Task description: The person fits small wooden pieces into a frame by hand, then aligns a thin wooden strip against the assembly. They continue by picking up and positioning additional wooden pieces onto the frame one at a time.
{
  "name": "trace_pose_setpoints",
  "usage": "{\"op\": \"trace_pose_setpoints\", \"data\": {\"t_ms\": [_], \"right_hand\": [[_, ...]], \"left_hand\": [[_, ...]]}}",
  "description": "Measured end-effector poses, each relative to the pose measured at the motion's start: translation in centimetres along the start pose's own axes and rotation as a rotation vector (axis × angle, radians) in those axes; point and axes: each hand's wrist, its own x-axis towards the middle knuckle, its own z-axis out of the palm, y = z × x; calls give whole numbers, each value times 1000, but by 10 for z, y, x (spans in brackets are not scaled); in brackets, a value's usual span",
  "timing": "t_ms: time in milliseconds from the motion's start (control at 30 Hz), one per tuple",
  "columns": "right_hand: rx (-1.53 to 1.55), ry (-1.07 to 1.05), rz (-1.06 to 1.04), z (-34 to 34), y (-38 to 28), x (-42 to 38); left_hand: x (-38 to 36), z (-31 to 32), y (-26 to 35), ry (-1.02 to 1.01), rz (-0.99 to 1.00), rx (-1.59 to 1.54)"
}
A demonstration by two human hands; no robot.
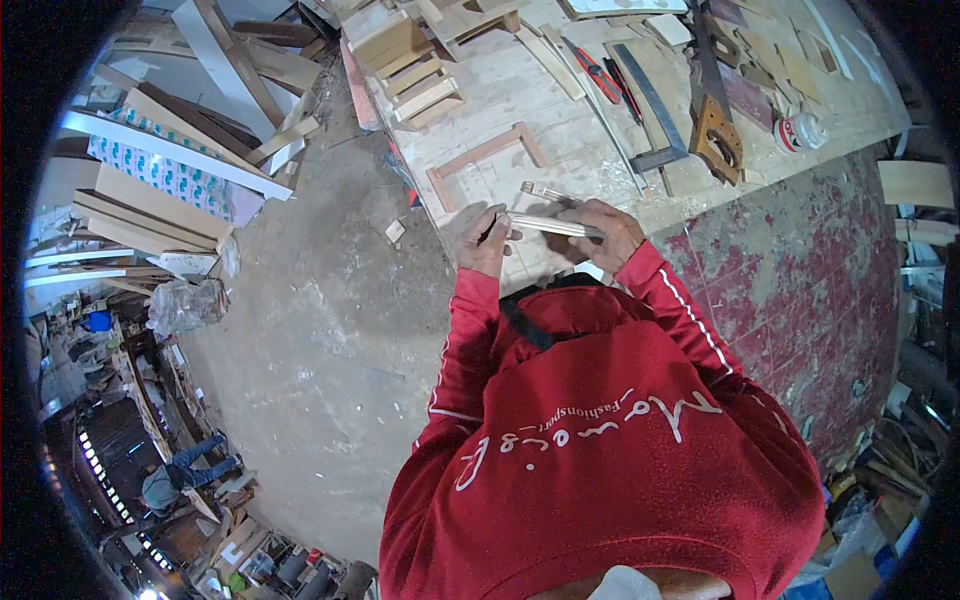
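Observation:
Close to the near edge of the workbench (pixel 590 140), my left hand (pixel 485 240) is closed round one end of a light wooden strip (pixel 553 225). The fingers of my right hand (pixel 612 232) grip its other end, so the strip lies roughly level between both hands. Lines along its side make it look like thin pieces laid together. Just beyond it, a short pale wooden piece (pixel 541 190) rests on the bench. Farther in lies a three-sided reddish wooden frame (pixel 487 160).
A handsaw (pixel 716 140), a metal try square (pixel 655 110), a red utility knife (pixel 598 75) and a white container (pixel 800 132) lie on the bench. Slatted wooden assemblies (pixel 420 80) stand at its far left. Boards (pixel 170 150) lean left; another person (pixel 180 480) is at lower left.

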Motion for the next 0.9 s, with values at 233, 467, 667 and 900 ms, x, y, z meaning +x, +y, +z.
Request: {"op": "trace_pose_setpoints", "data": {"t_ms": [233,467,667,900], "right_hand": [[-56,56,-130,4,17,-1],[123,79,-86,7,19,0],[176,92,-61,9,20,-1],[185,106,-40,7,18,-1]], "left_hand": [[5,-8,-14,-112,149,34],[-4,-1,7,-134,159,75],[-8,3,13,-127,243,81],[-7,2,13,-131,245,107]]}}
